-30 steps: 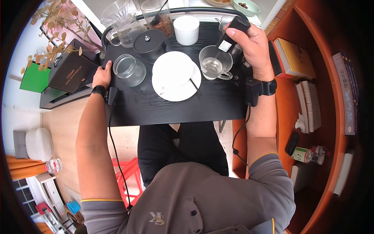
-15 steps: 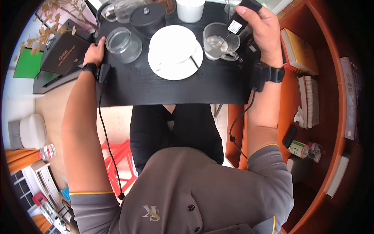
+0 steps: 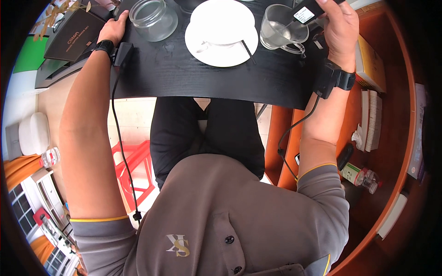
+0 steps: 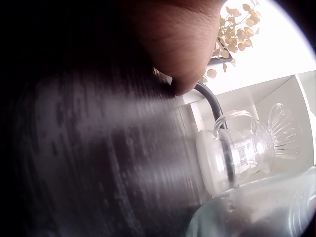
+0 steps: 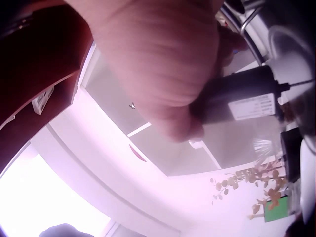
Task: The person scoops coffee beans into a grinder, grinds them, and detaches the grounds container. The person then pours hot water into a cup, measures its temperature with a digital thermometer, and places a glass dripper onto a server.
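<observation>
My right hand grips a black handheld milk frother with a white label on its body. The frother's thin metal shaft reaches down into a clear glass cup with a handle, which holds some clear liquid. In the right wrist view, the thumb lies along the frother body. At the left edge of the black table, my left hand rests with its thumb on top and its other fingers hidden. Just right of it stands an open glass jar.
Between jar and cup sits a white plate with a dark-handled utensil on it. A glass pot stands behind the jar. Left of the table is a dark box, and on the right an orange-brown shelf holds books.
The head view has tilted downward, so the tabletop sits higher in it and the things at the back have left view. The frother stays in the cup and the left hand at the edge.
</observation>
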### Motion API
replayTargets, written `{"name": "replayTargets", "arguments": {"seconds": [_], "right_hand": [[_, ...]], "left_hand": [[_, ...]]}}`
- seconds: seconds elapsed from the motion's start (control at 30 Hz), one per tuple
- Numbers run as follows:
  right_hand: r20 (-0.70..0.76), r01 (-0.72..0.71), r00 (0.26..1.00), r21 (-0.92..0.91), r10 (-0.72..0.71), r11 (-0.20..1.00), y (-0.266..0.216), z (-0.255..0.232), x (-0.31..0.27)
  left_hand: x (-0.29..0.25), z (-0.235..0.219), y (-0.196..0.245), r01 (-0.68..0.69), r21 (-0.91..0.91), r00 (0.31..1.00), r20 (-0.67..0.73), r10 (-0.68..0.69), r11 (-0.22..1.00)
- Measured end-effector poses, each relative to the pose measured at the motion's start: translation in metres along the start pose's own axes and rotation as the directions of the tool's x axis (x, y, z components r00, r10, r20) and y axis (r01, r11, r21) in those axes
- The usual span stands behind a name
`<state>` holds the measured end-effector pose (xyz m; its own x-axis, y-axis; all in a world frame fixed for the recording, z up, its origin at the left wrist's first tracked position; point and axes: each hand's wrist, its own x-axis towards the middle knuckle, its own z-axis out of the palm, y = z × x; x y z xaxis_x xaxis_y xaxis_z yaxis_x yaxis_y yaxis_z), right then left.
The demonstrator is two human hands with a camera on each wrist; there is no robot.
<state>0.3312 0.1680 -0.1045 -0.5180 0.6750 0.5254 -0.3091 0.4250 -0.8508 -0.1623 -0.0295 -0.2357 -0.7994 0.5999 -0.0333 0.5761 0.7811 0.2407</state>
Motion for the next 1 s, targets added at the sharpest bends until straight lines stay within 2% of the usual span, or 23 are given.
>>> {"name": "replayTargets", "arguments": {"seconds": [0.07, 0.1, 0.13, 0.2, 0.33, 0.37, 0.47, 0.6, 0.67, 0.7, 0.8, 0.87, 0.93, 1.0], "right_hand": [[-0.015, 0.066, 0.998, 0.076, -0.065, 0.995, 0.003, -0.001, 0.003], [-0.102, 0.106, 0.990, 0.067, -0.098, 0.992, -0.002, 0.010, 0.001], [-0.100, 0.103, 0.990, 0.066, -0.096, 0.993, -0.001, 0.007, 0.000], [0.004, -0.004, 1.000, 0.027, 0.004, 1.000, 0.000, 0.000, 0.001], [-0.008, 0.094, 0.996, 0.118, -0.093, 0.989, 0.006, -0.003, 0.004], [-0.068, 0.077, 0.995, 0.066, -0.072, 0.995, 0.001, 0.005, 0.002], [0.001, 0.026, 1.000, 0.087, -0.026, 0.996, 0.005, 0.002, 0.002], [-0.043, 0.057, 0.998, 0.158, -0.050, 0.986, 0.003, 0.004, 0.001], [-0.037, 0.017, 0.999, 0.041, -0.016, 0.999, 0.003, 0.003, 0.002], [-0.038, 0.017, 0.999, 0.041, -0.016, 0.999, 0.004, 0.002, 0.002], [-0.002, 0.047, 0.999, 0.146, -0.047, 0.988, 0.002, 0.003, 0.002], [-0.073, 0.060, 0.996, 0.051, -0.056, 0.997, -0.002, 0.010, 0.001], [-0.041, 0.054, 0.998, 0.085, -0.051, 0.995, 0.004, 0.005, 0.003], [-0.010, 0.049, 0.999, 0.114, -0.048, 0.992, 0.002, 0.005, 0.002]], "left_hand": [[0.004, 0.003, -0.002, -0.005, 0.007, 1.000, 0.009, 0.005, 1.000], [0.004, 0.004, -0.002, -0.006, 0.004, 1.000, -0.011, 0.006, 1.000], [0.003, 0.004, -0.002, -0.007, 0.001, 0.999, -0.031, 0.007, 1.000], [-0.001, 0.001, 0.001, -0.001, 0.000, 1.000, -0.013, 0.001, 1.000], [-0.003, -0.002, 0.004, 0.005, 0.005, 1.000, 0.014, -0.005, 1.000], [-0.003, -0.002, 0.004, 0.005, 0.006, 1.000, 0.015, -0.005, 1.000], [-0.002, -0.001, 0.003, -0.003, 0.020, 1.000, -0.008, 0.003, 1.000], [0.003, 0.002, 0.000, -0.015, 0.023, 1.000, 0.009, 0.015, 1.000], [0.002, 0.002, -0.001, -0.021, 0.022, 1.000, 0.001, 0.021, 1.000], [0.001, 0.001, 0.000, -0.007, 0.018, 1.000, 0.000, 0.007, 1.000], [0.017, 0.011, -0.011, -0.031, 0.032, 1.000, -0.002, 0.031, 0.999], [0.020, 0.012, -0.015, -0.061, 0.049, 0.998, -0.003, 0.062, 0.997], [0.001, -0.001, 0.001, 0.010, 0.026, 1.000, 0.026, -0.011, 1.000], [0.007, 0.005, -0.004, -0.021, 0.022, 1.000, 0.006, 0.021, 1.000]]}}
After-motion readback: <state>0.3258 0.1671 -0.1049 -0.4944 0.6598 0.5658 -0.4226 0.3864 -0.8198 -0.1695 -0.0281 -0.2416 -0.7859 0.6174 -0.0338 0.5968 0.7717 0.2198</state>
